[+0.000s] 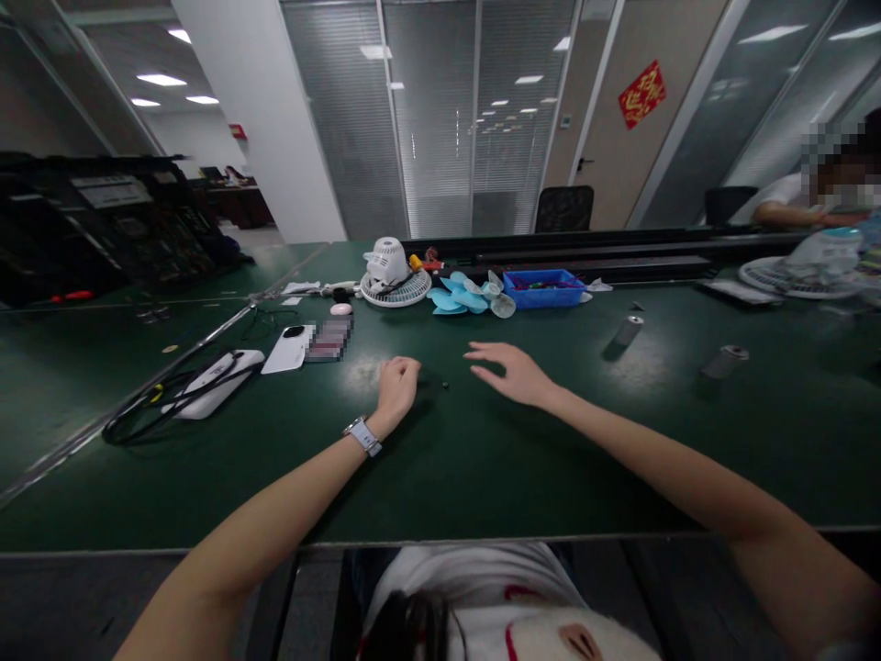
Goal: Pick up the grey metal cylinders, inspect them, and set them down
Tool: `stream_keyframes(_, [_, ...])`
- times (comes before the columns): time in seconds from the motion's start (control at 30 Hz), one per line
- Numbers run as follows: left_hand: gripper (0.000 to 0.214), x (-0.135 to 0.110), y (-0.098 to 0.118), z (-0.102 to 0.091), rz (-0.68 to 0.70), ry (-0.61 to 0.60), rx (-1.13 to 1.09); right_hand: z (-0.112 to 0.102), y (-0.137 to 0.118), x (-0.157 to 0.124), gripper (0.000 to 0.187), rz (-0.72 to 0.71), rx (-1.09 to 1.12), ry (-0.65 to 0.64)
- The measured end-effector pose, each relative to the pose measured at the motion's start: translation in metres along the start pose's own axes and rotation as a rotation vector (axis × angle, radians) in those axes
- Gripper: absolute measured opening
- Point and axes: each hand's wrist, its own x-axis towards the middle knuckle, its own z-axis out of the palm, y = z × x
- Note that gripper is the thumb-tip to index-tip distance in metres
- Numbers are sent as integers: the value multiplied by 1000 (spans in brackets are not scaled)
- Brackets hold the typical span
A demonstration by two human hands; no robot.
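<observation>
Small dark piece (pixel 445 386): on the green tabletop (pixel 482 477) between your 2 hands, with a gap to each in this view; too small to tell what it is

Left hand (pixel 397 387): just beside the piece, fingers curled and pressed together; whether they pinch anything cannot be told from here

Right hand (pixel 516 375): across from it, fingers loosely spread and thumb apart, nothing visible in your grasp

Risk at the piece: a stray brush of your fingertips could flick it off – tiny and dark on dark green, it would probably be hard to find again

Watch (pixel 362 435): on your left wrist; dragged low over the table, it could sweep the piece along

Blue fan blades (pixel 458 296) and blue tray (pixel 547 298): beyond your hands; if you knocked the piece forward, it could get lost among them

Grey cylinders (pixel 628 330): 2, off past your right hand; a wide outward swing of your arm could tip them, and their round sides would let them roll

Near table edge (pixel 482 540): just before your body – pull the piece too hard toward you and it could drop to the floor
</observation>
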Motion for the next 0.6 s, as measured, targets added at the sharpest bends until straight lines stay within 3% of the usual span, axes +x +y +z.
stream_keyframes(0.07, [34,-1,3,-2,-22,13,-20,28,-27,7,26,-55,106,-157])
stream_keyframes(0.17, [34,-3,5,-3,-18,9,-22,53,-41,14,20,5,143,-192])
stream_keyframes(0.33, [35,-1,4,-1,17,-26,-6,58,-34,18,27,70,126,-166])
stream_keyframes(0.47, [36,-2,5,-1,29,-30,9,19,-7,10,25,95,108,-27])
stream_keyframes(0.6, [37,-2,7,0,64,-24,10,-57,59,-13,20,316,-196,322])
